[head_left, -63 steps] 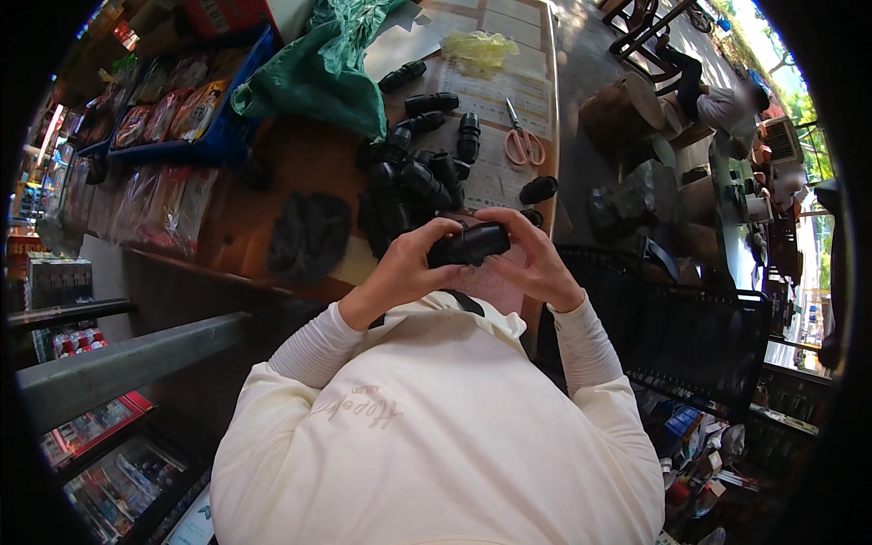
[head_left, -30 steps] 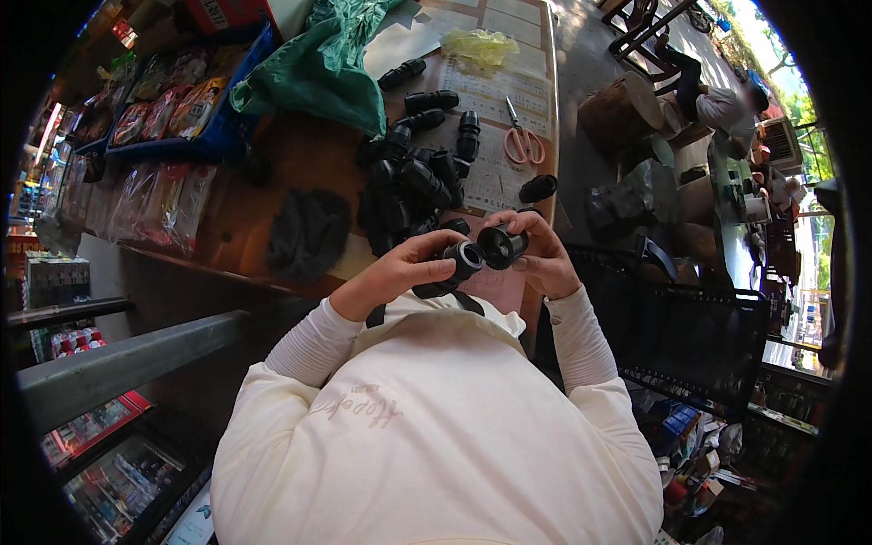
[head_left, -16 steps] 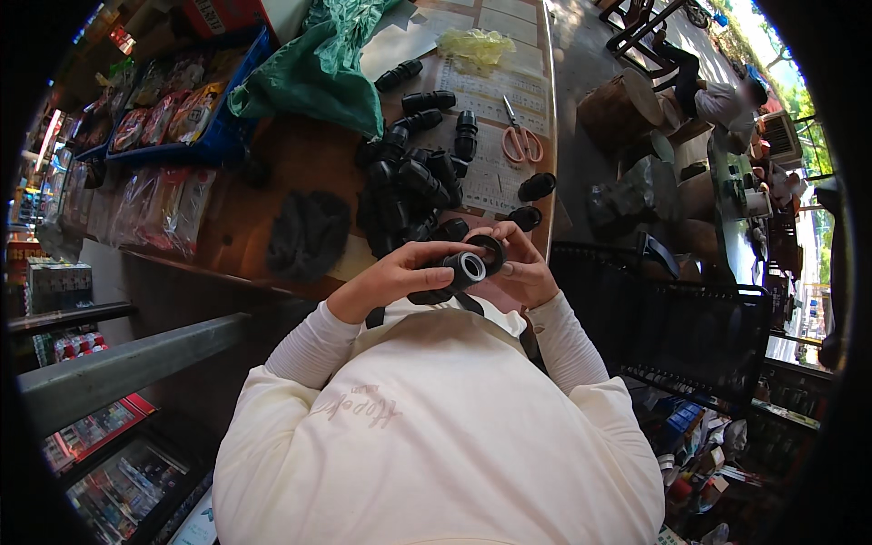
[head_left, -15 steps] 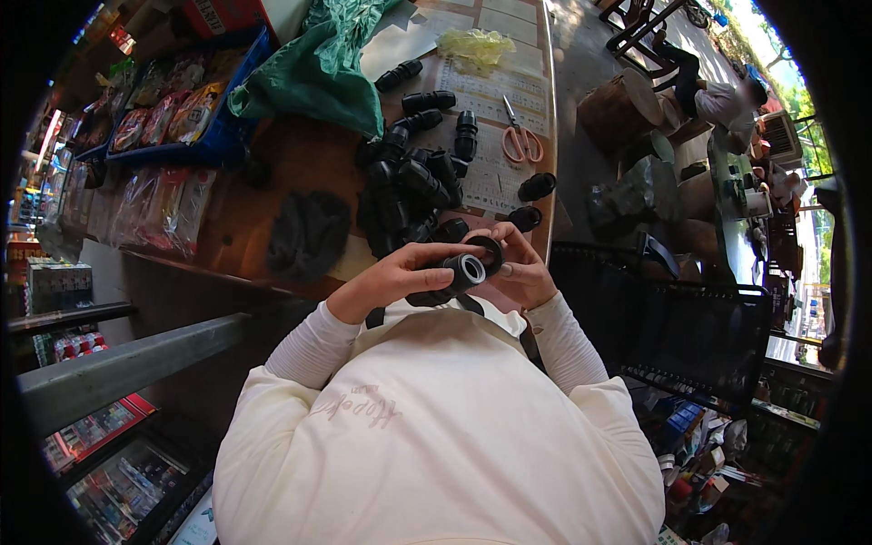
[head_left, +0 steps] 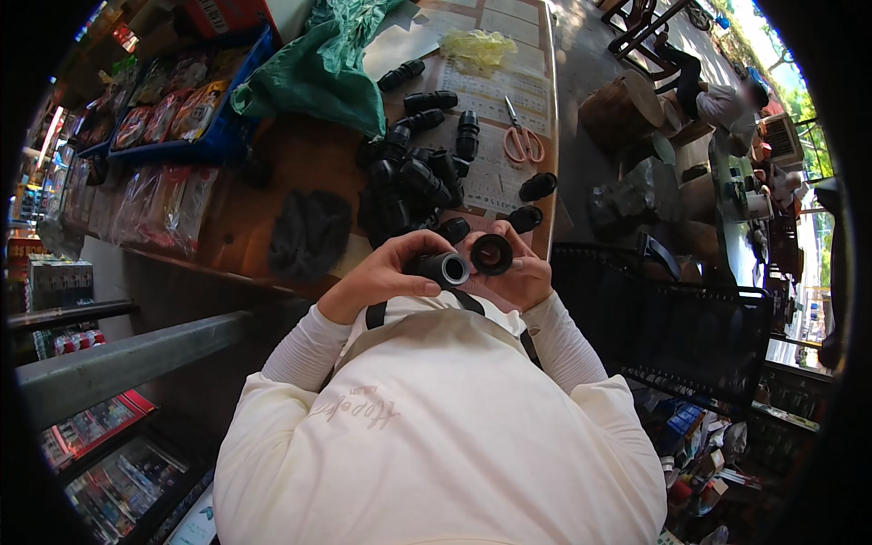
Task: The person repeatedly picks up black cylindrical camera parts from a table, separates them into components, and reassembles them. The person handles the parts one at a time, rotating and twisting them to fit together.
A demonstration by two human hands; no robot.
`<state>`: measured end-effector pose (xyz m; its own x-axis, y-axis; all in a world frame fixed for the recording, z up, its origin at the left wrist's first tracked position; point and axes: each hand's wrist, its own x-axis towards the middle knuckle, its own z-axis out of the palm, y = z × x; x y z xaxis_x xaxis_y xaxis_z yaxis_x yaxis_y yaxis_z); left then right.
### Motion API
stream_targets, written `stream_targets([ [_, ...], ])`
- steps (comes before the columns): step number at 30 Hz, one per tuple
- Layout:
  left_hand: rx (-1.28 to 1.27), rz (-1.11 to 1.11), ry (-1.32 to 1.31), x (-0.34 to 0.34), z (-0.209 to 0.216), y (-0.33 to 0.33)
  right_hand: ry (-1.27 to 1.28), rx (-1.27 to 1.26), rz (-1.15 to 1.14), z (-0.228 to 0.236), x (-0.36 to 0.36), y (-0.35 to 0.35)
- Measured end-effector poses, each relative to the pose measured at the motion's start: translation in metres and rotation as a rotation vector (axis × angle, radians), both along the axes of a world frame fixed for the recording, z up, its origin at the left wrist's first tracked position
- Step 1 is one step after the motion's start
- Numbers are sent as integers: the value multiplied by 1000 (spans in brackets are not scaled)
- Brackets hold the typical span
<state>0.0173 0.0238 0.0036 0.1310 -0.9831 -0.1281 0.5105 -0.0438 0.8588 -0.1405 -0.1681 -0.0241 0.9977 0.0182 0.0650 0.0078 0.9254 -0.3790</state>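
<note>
Fitting (head_left: 433, 269) shifted left, gripped by left hand (head_left: 386, 275) beside ring (head_left: 490, 271) held in right hand (head_left: 527, 273), near table edge (head_left: 554, 136)

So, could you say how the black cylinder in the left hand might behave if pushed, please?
Laid sideways, the black cylinder would probably roll, as its body looks round. Its hollow end suggests it may be light for its size; its plastic-like wall seems likely to be stiff.

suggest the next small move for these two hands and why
Perhaps turn the black ring in the right hand so its opening faces the black tubular piece in the left hand: the two are held side by side, not joined, and both openings point toward the camera.
</note>
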Motion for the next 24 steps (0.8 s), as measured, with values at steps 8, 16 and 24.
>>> stream_targets([
  [8, 45, 46, -101, -4, 0, -2, 86, -608, -74, 36, 2, -5],
  [16, 28, 129, -444, -13, -1, -9, -69, -1581, -175, 75, 5, -1],
  [24, 50, 162, -410, -20, -5, -16, -140, -1810, -158, 85, 8, -10],
])
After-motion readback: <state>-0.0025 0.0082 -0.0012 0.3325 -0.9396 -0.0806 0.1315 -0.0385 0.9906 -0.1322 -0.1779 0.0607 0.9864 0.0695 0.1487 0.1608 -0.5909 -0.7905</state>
